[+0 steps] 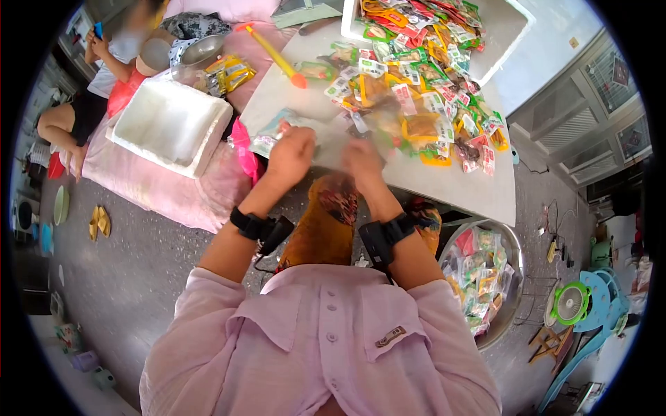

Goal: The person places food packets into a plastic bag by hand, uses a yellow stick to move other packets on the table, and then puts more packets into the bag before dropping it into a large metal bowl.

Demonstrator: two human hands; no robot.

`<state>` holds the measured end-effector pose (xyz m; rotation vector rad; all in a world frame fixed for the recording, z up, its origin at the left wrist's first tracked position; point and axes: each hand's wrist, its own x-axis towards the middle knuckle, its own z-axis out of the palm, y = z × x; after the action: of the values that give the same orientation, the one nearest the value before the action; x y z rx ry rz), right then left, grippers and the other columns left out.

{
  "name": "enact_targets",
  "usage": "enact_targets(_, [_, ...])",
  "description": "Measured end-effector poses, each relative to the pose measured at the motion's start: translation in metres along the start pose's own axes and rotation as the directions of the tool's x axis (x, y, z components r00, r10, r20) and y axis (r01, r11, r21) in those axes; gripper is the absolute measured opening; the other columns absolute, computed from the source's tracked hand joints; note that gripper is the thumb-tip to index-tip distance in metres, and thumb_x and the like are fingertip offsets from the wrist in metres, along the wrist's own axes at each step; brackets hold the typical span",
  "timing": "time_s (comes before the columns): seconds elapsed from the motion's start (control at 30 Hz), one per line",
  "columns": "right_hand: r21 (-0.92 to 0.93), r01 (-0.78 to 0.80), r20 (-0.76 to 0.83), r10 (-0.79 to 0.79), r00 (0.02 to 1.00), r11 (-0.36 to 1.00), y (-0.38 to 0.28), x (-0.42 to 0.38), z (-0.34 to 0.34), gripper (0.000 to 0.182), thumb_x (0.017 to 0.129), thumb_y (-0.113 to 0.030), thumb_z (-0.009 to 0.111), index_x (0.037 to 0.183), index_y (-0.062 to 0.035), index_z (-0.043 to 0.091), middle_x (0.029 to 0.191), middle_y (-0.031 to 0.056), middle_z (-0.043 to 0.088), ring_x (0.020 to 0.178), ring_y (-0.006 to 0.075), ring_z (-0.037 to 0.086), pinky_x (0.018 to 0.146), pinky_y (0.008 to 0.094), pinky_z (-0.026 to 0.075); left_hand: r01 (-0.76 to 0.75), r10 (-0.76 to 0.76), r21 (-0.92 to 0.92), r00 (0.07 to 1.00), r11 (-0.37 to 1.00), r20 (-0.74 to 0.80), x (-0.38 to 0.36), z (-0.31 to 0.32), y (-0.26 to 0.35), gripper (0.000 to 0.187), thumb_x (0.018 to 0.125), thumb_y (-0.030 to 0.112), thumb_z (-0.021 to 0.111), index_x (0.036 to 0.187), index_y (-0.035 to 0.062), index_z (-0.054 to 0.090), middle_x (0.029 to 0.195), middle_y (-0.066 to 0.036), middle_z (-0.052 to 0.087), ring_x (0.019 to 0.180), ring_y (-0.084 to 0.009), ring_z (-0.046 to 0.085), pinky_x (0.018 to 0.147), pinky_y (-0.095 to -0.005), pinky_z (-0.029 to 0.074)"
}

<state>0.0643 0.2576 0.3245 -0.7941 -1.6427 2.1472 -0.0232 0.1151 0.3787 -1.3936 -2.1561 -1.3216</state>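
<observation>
My left hand (291,151) is closed at the near left edge of the white table (444,191), its fingers on a clear plastic bag (263,143) with pale printing. To its right, my right hand (363,161) is smeared by motion, and its fingers cannot be made out. Just beyond the right hand, a blurred area lies over the near side of a heap of small sealed food packets (420,128). The packets are green, yellow, red and white. Whether the right hand touches any packet is hidden by the blur.
A white foam box (510,45) spills packets at the back. On the pink bed, left, sit another foam box (128,135) and a metal bowl (201,52). A basin (517,277) of bagged packets stands right of my legs. Another person (128,52) sits far left.
</observation>
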Motion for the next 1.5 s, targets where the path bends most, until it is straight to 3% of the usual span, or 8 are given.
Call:
enact_targets(0.3, [0.534,-0.314,0.448,0.052,0.892,0.785,-0.057,-0.062,0.016,0.04,0.076,-0.037,0.057,0.105,-0.014,0.042,0.1,0.0034,0.049,0.086,0.0233,0.052,0.073,0.0444,0.04,0.456,-0.305,-0.46,0.879,0.762,0.366,0.027,-0.037,0.035,0.008,0.078,0.007,0.047,0.077,0.0014,0.052,0.067,-0.007,0.05,0.063,-0.012,0.047,0.059,-0.0226,0.038])
enact_targets(0.43, [0.619,-0.263,0.516,-0.131,0.846,0.74,-0.053,-0.078,0.024,0.033,0.078,-0.037,0.054,0.093,-0.0072,0.05,0.09,0.0065,0.054,0.082,0.0194,0.054,0.072,0.0422,0.045,0.04,0.024,-0.146,0.91,0.988,0.415,-0.001,-0.026,0.073,0.009,0.075,0.009,0.048,0.08,0.0018,0.052,0.073,-0.012,0.053,0.069,-0.0255,0.052,0.062,-0.0315,0.041])
enact_targets(0.87, [0.639,0.254,-0.227,-0.137,0.964,0.726,-0.057,-0.157,-0.086,0.019,0.077,-0.004,0.051,0.096,-0.0024,0.051,0.084,0.0083,0.057,0.072,0.0173,0.056,0.063,0.0298,0.047,-0.305,0.387,-0.247,0.809,0.92,0.443,-0.041,0.016,0.127,0.021,0.07,0.007,0.057,0.089,0.0009,0.053,0.082,-0.014,0.053,0.072,-0.0297,0.052,0.064,-0.0341,0.043])
enact_targets(1.13, [0.102,0.601,-0.856,-0.237,0.459,0.793,-0.021,-0.254,-0.287,0.021,0.078,-0.005,0.05,0.099,0.0,0.047,0.086,0.0086,0.055,0.072,0.0152,0.055,0.058,0.026,0.046,-0.195,0.239,-0.139,0.829,0.971,0.505,-0.063,0.045,0.066,0.018,0.071,0.006,0.054,0.087,-0.0006,0.053,0.083,-0.014,0.053,0.077,-0.0311,0.052,0.069,-0.0368,0.042])
enact_targets(1.3, [-0.156,0.268,-0.987,-0.163,0.002,0.951,0.092,-0.328,-0.388,0.017,0.072,-0.009,0.055,0.087,-0.0032,0.051,0.075,0.0044,0.053,0.061,0.0117,0.05,0.048,0.0249,0.04,-0.361,0.316,0.018,0.837,0.932,0.446,-0.082,0.057,0.034,0.016,0.066,0.006,0.055,0.082,0.0022,0.054,0.086,-0.011,0.052,0.087,-0.0293,0.048,0.078,-0.0389,0.037])
enact_targets(1.33, [-0.581,-0.278,-0.809,-0.581,0.094,0.765,0.131,-0.355,-0.411,0.02,0.07,-0.012,0.057,0.087,-0.0035,0.051,0.077,0.0062,0.054,0.064,0.0142,0.052,0.052,0.0271,0.042,-0.381,0.324,0.049,0.841,0.923,0.434,-0.083,0.057,0.033,0.016,0.066,0.006,0.055,0.082,0.0028,0.055,0.086,-0.011,0.052,0.088,-0.0289,0.048,0.079,-0.0388,0.036])
enact_targets(1.4, [-0.713,-0.504,-0.676,-0.67,0.307,0.488,0.217,-0.381,-0.464,0.024,0.067,-0.017,0.06,0.086,-0.0041,0.052,0.08,0.0098,0.056,0.068,0.0191,0.055,0.057,0.0311,0.044,-0.377,0.315,0.061,0.844,0.924,0.434,-0.086,0.059,0.031,0.016,0.065,0.007,0.056,0.081,0.0037,0.055,0.088,-0.01,0.052,0.089,-0.0283,0.047,0.08,-0.0387,0.035])
enact_targets(1.5, [-0.348,-0.207,-0.906,-0.271,0.325,0.914,0.299,-0.383,-0.508,0.028,0.066,-0.024,0.059,0.086,-0.0053,0.055,0.081,0.016,0.058,0.074,0.0277,0.057,0.065,0.0355,0.045,-0.36,0.299,0.07,0.854,0.93,0.425,-0.088,0.061,0.033,0.016,0.065,0.006,0.055,0.08,0.0034,0.055,0.089,-0.01,0.051,0.091,-0.0287,0.047,0.082,-0.0382,0.035])
